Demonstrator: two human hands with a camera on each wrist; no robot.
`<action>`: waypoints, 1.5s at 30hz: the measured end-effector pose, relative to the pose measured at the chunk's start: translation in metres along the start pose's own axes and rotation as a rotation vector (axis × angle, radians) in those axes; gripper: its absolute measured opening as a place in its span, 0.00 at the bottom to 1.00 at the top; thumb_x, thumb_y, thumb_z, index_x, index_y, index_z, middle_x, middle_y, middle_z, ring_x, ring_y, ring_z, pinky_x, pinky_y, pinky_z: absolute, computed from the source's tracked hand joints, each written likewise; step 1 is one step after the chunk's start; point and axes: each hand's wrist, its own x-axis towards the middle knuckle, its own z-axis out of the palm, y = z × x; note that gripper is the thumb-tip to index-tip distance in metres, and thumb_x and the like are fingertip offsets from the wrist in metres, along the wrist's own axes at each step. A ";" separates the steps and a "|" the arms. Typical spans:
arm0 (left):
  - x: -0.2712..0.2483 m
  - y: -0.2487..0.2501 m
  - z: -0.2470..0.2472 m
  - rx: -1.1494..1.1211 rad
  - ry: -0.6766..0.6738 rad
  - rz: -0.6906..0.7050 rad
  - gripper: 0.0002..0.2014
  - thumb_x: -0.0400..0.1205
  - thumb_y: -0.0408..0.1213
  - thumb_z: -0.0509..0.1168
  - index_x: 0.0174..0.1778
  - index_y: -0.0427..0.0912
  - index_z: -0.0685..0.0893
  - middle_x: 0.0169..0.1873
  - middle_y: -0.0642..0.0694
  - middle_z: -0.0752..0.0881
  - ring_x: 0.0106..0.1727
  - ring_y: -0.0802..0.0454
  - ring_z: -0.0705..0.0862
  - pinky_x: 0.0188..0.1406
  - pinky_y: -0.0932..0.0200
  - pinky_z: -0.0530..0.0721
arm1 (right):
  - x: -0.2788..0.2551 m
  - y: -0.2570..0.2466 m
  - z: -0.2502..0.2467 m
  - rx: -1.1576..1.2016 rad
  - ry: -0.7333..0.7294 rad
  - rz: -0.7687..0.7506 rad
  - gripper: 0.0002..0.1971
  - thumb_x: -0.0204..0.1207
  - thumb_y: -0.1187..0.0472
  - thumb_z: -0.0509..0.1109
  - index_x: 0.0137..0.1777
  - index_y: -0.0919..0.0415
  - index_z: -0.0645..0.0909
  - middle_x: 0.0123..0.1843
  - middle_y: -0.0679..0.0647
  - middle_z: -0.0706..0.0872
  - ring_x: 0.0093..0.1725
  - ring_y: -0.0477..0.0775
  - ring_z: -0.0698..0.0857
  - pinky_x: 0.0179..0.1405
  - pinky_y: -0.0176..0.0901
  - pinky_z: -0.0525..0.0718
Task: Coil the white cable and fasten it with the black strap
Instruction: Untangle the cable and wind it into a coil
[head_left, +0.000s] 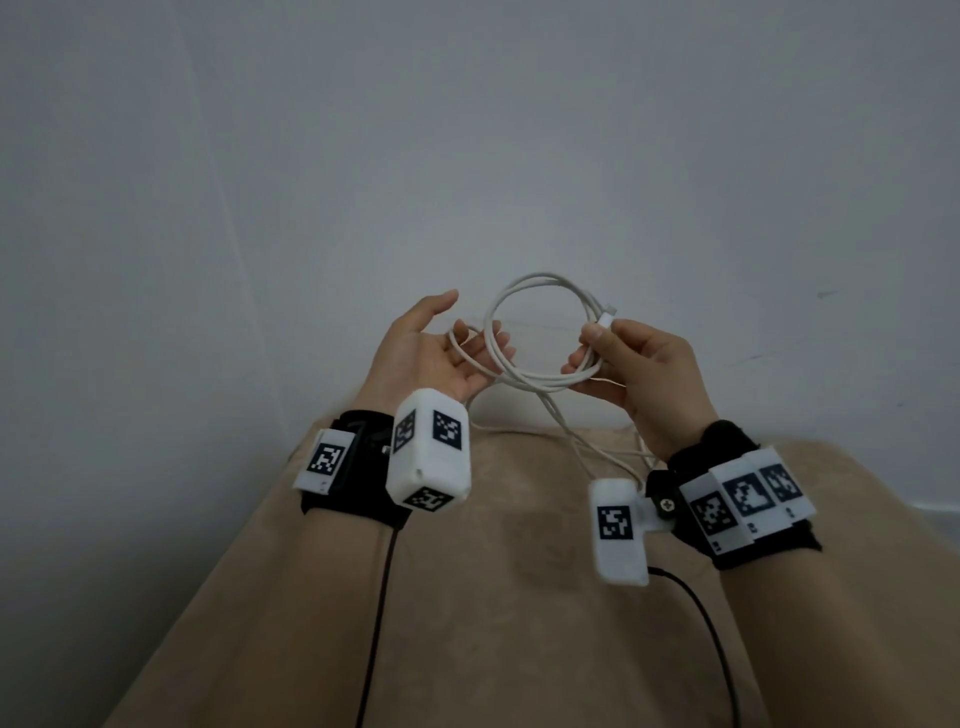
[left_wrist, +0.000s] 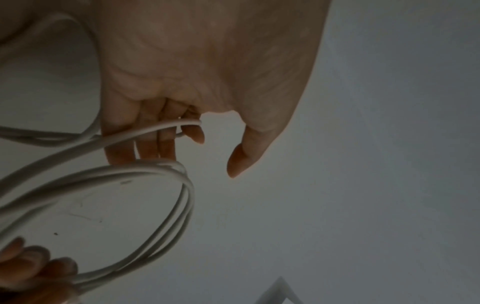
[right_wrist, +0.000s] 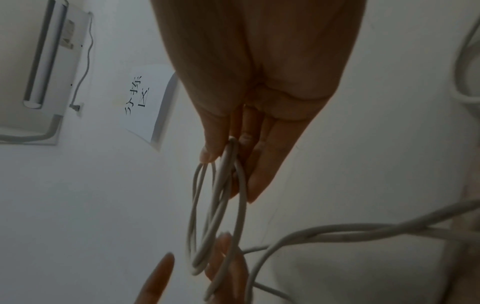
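Observation:
The white cable (head_left: 540, 332) hangs in the air as a coil of a few loops in front of a grey wall. My right hand (head_left: 602, 338) pinches the coil's right side between thumb and fingers, with the white plug (head_left: 607, 318) sticking up above the thumb. In the right wrist view the same pinch (right_wrist: 230, 148) gathers the loops (right_wrist: 215, 216). My left hand (head_left: 460, 325) is palm up, its fingers relaxed, and one strand (left_wrist: 155, 129) lies across the fingers (left_wrist: 166, 144). The loose tail (head_left: 571, 436) drops to the beige surface. No black strap is in view.
A beige cloth surface (head_left: 519, 561) lies below the hands, against the grey wall (head_left: 467, 156). Thin black wires (head_left: 379, 623) run back from both wrist cameras. The right wrist view shows a handwritten paper sheet (right_wrist: 145, 102) and a wall-mounted unit (right_wrist: 39, 61).

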 end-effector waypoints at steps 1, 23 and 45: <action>-0.001 0.000 0.001 0.024 -0.025 -0.003 0.12 0.75 0.42 0.70 0.38 0.38 0.75 0.47 0.35 0.86 0.51 0.40 0.87 0.51 0.44 0.88 | 0.000 0.001 0.000 -0.015 -0.007 -0.004 0.08 0.79 0.64 0.68 0.39 0.66 0.82 0.31 0.58 0.86 0.33 0.54 0.87 0.37 0.43 0.88; 0.005 -0.012 0.004 0.702 -0.106 0.236 0.17 0.87 0.43 0.56 0.44 0.33 0.82 0.18 0.55 0.61 0.15 0.63 0.57 0.15 0.69 0.58 | -0.004 0.000 0.001 -0.243 -0.191 0.035 0.06 0.76 0.65 0.71 0.40 0.67 0.85 0.30 0.57 0.89 0.30 0.53 0.88 0.30 0.42 0.88; 0.004 -0.012 -0.005 0.860 -0.223 0.139 0.16 0.88 0.41 0.54 0.37 0.38 0.75 0.17 0.55 0.61 0.14 0.64 0.56 0.12 0.73 0.55 | 0.004 0.004 -0.009 0.067 0.087 0.060 0.10 0.81 0.63 0.65 0.41 0.63 0.86 0.26 0.48 0.78 0.22 0.43 0.74 0.25 0.34 0.77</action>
